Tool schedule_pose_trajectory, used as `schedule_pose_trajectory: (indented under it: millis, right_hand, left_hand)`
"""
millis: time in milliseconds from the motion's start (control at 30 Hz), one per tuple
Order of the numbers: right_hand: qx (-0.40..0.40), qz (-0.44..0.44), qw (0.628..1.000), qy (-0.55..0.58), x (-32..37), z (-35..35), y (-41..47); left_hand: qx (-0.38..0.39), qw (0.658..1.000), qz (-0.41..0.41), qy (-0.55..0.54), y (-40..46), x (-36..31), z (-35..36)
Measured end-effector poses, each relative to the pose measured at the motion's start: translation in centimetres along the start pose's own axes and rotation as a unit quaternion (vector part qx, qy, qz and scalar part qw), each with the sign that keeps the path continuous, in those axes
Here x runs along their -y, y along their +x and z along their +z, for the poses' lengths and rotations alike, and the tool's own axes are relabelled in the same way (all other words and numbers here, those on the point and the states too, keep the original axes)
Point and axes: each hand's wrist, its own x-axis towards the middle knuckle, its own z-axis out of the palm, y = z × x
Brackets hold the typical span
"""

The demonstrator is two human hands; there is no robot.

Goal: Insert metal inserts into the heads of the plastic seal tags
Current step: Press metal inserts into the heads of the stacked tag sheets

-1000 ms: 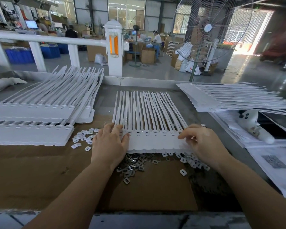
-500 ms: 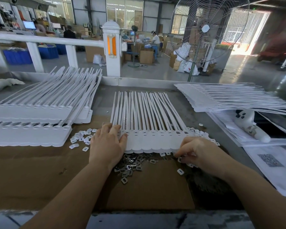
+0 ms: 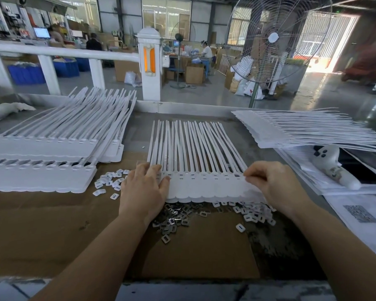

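Left hand: your left hand (image 3: 142, 187) lies flat, fingers straight, on the white plastic seal-tag strip (image 3: 204, 185).
Right hand: at 3 o'clock, your right hand (image 3: 274, 183) has its fingers curled, pinching the strip's end.
Inserts: small silver metal inserts (image 3: 176, 218) lie heaped at 6 o'clock.

A strip of seal tags (image 3: 204, 183) lies at the centre of the cardboard sheet (image 3: 52, 224), tails toward 12 o'clock. Metal inserts (image 3: 178, 216) are heaped at its 6 o'clock edge, plastic caps (image 3: 254, 211) at 4 o'clock and more plastic caps (image 3: 111, 181) at 9 o'clock. Tag stacks (image 3: 48, 153) sit at 10 o'clock, another stack (image 3: 302, 131) at 2 o'clock.
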Motion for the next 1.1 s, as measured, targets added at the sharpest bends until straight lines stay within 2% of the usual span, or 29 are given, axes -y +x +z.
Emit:
schedule_pose_trajectory:
  millis: [200,333,733,1100]
  right_hand:
    - [-0.032,0.027,0.998,-0.044,0.1,1.5,1.6]
    - [-0.036,0.012,0.997,-0.073,0.3,2.0,1.8]
    - [0.011,-0.014,0.987,-0.157,0.1,2.5,1.8]
    - [0.053,-0.061,0.98,-0.183,-0.5,2.3,0.8]
  left_hand:
    - [-0.002,1.0,0.0,-0.004,-0.1,0.0,0.0]
    - [0.002,1.0,0.0,-0.003,-0.1,0.0,-0.1]
    - [0.008,1.0,-0.003,-0.004,-0.2,-0.1,-0.2]
    - [0.014,1.0,-0.003,0.0,-0.2,-0.1,-0.2]
